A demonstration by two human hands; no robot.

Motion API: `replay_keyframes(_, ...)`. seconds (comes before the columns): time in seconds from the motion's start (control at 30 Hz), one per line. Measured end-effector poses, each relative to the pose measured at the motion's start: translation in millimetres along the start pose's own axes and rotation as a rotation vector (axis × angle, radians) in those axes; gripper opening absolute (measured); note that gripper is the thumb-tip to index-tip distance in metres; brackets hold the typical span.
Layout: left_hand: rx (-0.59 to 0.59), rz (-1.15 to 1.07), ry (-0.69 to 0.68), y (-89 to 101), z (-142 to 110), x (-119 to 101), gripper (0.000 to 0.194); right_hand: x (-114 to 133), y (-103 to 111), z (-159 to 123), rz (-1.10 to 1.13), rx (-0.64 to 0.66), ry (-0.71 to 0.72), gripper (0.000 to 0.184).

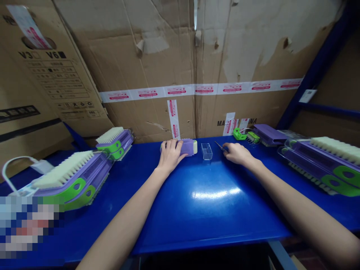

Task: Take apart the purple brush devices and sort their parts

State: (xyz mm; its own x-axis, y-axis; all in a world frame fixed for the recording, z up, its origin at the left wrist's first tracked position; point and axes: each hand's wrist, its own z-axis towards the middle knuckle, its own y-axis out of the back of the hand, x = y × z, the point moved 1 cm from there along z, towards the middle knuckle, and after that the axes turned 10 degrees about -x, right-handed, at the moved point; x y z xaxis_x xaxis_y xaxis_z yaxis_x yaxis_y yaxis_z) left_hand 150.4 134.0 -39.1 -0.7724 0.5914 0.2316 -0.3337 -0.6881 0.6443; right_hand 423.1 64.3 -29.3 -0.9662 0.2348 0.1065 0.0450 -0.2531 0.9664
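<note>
Left edge to centre-left: two bristled units, one larger (91,169) and one smaller (115,146), purple and green, on the blue tabletop (180,213); a white cable (8,165) lies beside the larger.

Centre: left hand (170,152), one, forearm slanting up from the bottom edge left of the middle; palm down, fingers across the top, thumb along the near side, gripping a purple piece (189,147). The piece lies flat, its pale end facing right.

Right of centre: clear box (207,151), standing between the hands, touched by neither that I can see.

Next along: right hand (234,153), one, forearm reaching in from the lower right corner; fingers closed on a slim dark tool (220,146), tip angled toward the upper left — its exact kind I cannot tell.

Step in hand, by my reading: steadying the piece while the tool is held ready. A move from here calls for a still left hand and a tool path clear of the box.

Right side: green part (239,134), purple casing (268,135), another bristled stack (317,165).
</note>
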Motion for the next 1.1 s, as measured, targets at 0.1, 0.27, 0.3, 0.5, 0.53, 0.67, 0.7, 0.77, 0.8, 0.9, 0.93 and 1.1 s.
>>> replay_keyframes(0.1, -0.008, 0.016, -0.011, 1.2, 0.1, -1.1, 0.049, 4.7, -0.1, 1.4, 0.103, -0.122, 0.085, 0.036)
replay_keyframes(0.27, -0.049, 0.026, -0.064, 3.2, 0.2, -4.8, 0.047, 12.0, 14.2, -1.1, 0.423, -0.442, 0.228, 0.023)
replay_keyframes(0.3, -0.055, 0.025, -0.082, 3.4, 0.2, -5.8, 0.047, 12.9, 18.0, -2.3, 0.473, -0.502, 0.250, 0.022)
replay_keyframes(0.5, -0.057, -0.009, -0.124, 1.8, 0.1, -11.1, 0.048, 13.6, 29.5, -8.2, 0.639, -0.726, 0.304, 0.020)
replay_keyframes(0.53, -0.050, -0.015, -0.118, 1.5, 0.1, -11.5, 0.048, 13.9, 29.3, -8.7, 0.652, -0.739, 0.307, 0.020)
replay_keyframes(0.67, -0.015, -0.033, -0.097, 2.6, 0.3, -12.0, 0.048, 19.0, 27.2, -11.6, 0.662, -0.722, 0.320, 0.023)
replay_keyframes(0.7, -0.007, -0.035, -0.100, 3.5, 0.5, -12.2, 0.049, 21.1, 26.9, -12.8, 0.652, -0.703, 0.319, 0.024)
replay_keyframes(0.77, 0.008, -0.041, -0.108, 5.6, 1.1, -12.5, 0.050, 25.4, 27.0, -15.3, 0.620, -0.669, 0.307, 0.027)
replay_keyframes(0.8, 0.016, -0.047, -0.109, 6.6, 1.5, -12.7, 0.050, 27.3, 27.4, -16.5, 0.601, -0.659, 0.297, 0.028)
replay_keyframes(0.9, 0.039, -0.075, -0.097, 8.7, 2.4, -12.9, 0.051, 31.1, 28.8, -19.2, 0.560, -0.650, 0.276, 0.029)
replay_keyframes(0.93, 0.045, -0.080, -0.092, 9.1, 2.6, -12.9, 0.051, 31.8, 29.2, -19.8, 0.552, -0.654, 0.276, 0.029)
replay_keyframes(1.1, 0.054, -0.048, -0.105, 9.1, 3.6, -13.0, 0.051, 33.2, 28.0, -21.6, 0.501, -0.716, 0.317, 0.033)
